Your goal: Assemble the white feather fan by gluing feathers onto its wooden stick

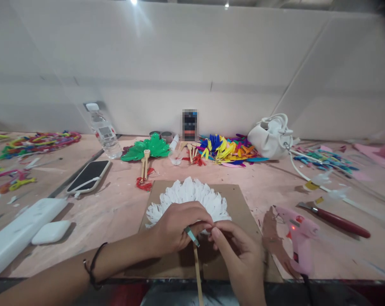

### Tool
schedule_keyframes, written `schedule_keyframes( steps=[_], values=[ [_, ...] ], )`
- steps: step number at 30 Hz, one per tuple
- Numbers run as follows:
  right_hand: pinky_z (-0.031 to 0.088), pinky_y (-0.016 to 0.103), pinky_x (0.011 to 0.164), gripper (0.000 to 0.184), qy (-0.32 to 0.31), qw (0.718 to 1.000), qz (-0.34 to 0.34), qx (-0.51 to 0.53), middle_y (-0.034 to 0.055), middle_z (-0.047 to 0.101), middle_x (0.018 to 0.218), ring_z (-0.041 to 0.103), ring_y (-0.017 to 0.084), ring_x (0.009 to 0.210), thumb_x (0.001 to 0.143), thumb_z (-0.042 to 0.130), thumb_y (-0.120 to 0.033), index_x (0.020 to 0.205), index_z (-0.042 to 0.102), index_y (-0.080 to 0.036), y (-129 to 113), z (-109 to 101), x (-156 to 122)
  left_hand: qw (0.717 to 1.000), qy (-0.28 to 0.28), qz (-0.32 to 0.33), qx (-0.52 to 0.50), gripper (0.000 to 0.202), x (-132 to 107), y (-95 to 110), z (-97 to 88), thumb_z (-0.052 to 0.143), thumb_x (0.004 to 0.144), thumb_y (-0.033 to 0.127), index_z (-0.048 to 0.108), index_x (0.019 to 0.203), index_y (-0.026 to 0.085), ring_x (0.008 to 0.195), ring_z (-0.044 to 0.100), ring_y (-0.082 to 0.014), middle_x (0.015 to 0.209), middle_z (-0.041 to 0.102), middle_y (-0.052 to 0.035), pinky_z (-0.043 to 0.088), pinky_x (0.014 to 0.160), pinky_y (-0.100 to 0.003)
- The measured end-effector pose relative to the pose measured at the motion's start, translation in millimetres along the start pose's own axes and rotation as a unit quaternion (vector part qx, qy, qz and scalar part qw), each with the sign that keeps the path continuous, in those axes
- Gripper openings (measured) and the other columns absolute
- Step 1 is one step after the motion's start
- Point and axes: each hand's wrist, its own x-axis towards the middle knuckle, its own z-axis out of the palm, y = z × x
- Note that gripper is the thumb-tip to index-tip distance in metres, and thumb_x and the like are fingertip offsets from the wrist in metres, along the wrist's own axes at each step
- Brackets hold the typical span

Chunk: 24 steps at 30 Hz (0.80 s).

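A fan of white feathers (189,196) lies on a brown cardboard sheet (240,204) in front of me. A thin wooden stick (198,272) runs from its base toward me. My left hand (176,225) is curled over the base of the fan, fingers closed on it, with a small teal piece (191,236) poking out under the fingers. My right hand (240,255) pinches the same spot from the right, fingertips pressed together at the feathers' base.
A pink glue gun (299,238) stands right of the cardboard, a red-handled tool (335,220) beyond it. A phone (88,176), water bottle (103,131), green feather fan (146,149), coloured feathers (226,151) and a white bag (270,136) lie further back. White cases (23,231) sit at left.
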Motion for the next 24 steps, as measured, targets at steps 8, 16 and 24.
schedule_keyframes(
  steps=[8,16,24],
  values=[
    [0.054,0.013,0.058,0.012,-0.012,0.999,0.039,0.020,-0.0017,0.071,0.075,0.067,0.010,0.063,0.097,0.067,-0.030,0.091,0.076,-0.025,5.6,-3.2,-6.2,1.000,0.008,-0.005,-0.003,0.011,-2.0,1.1,2.2,0.063,0.101,0.020,0.073,0.100,0.014,0.076,0.070,-0.0137,0.083,0.075,-0.0073,0.056,0.069,-0.020],
    [0.051,0.015,0.057,0.015,-0.030,0.998,0.050,0.006,-0.0009,0.070,0.077,0.063,0.010,0.062,0.100,0.064,-0.032,0.093,0.075,-0.025,5.2,-7.7,-9.0,0.997,-0.032,0.019,0.064,0.015,-6.4,3.7,-1.9,0.054,0.105,0.021,0.067,0.102,0.013,0.077,0.067,-0.0138,0.089,0.072,-0.0077,0.053,0.067,-0.021],
    [0.051,0.016,0.055,0.017,-0.047,0.998,0.047,-0.018,-0.0008,0.068,0.073,0.063,0.011,0.060,0.099,0.062,-0.029,0.087,0.073,-0.023,5.4,-9.6,-6.3,0.985,-0.052,0.079,0.143,0.016,-7.9,4.4,-4.0,0.049,0.106,0.019,0.064,0.102,0.014,0.070,0.066,-0.0123,0.089,0.073,-0.0064,0.047,0.059,-0.022]
  ],
)
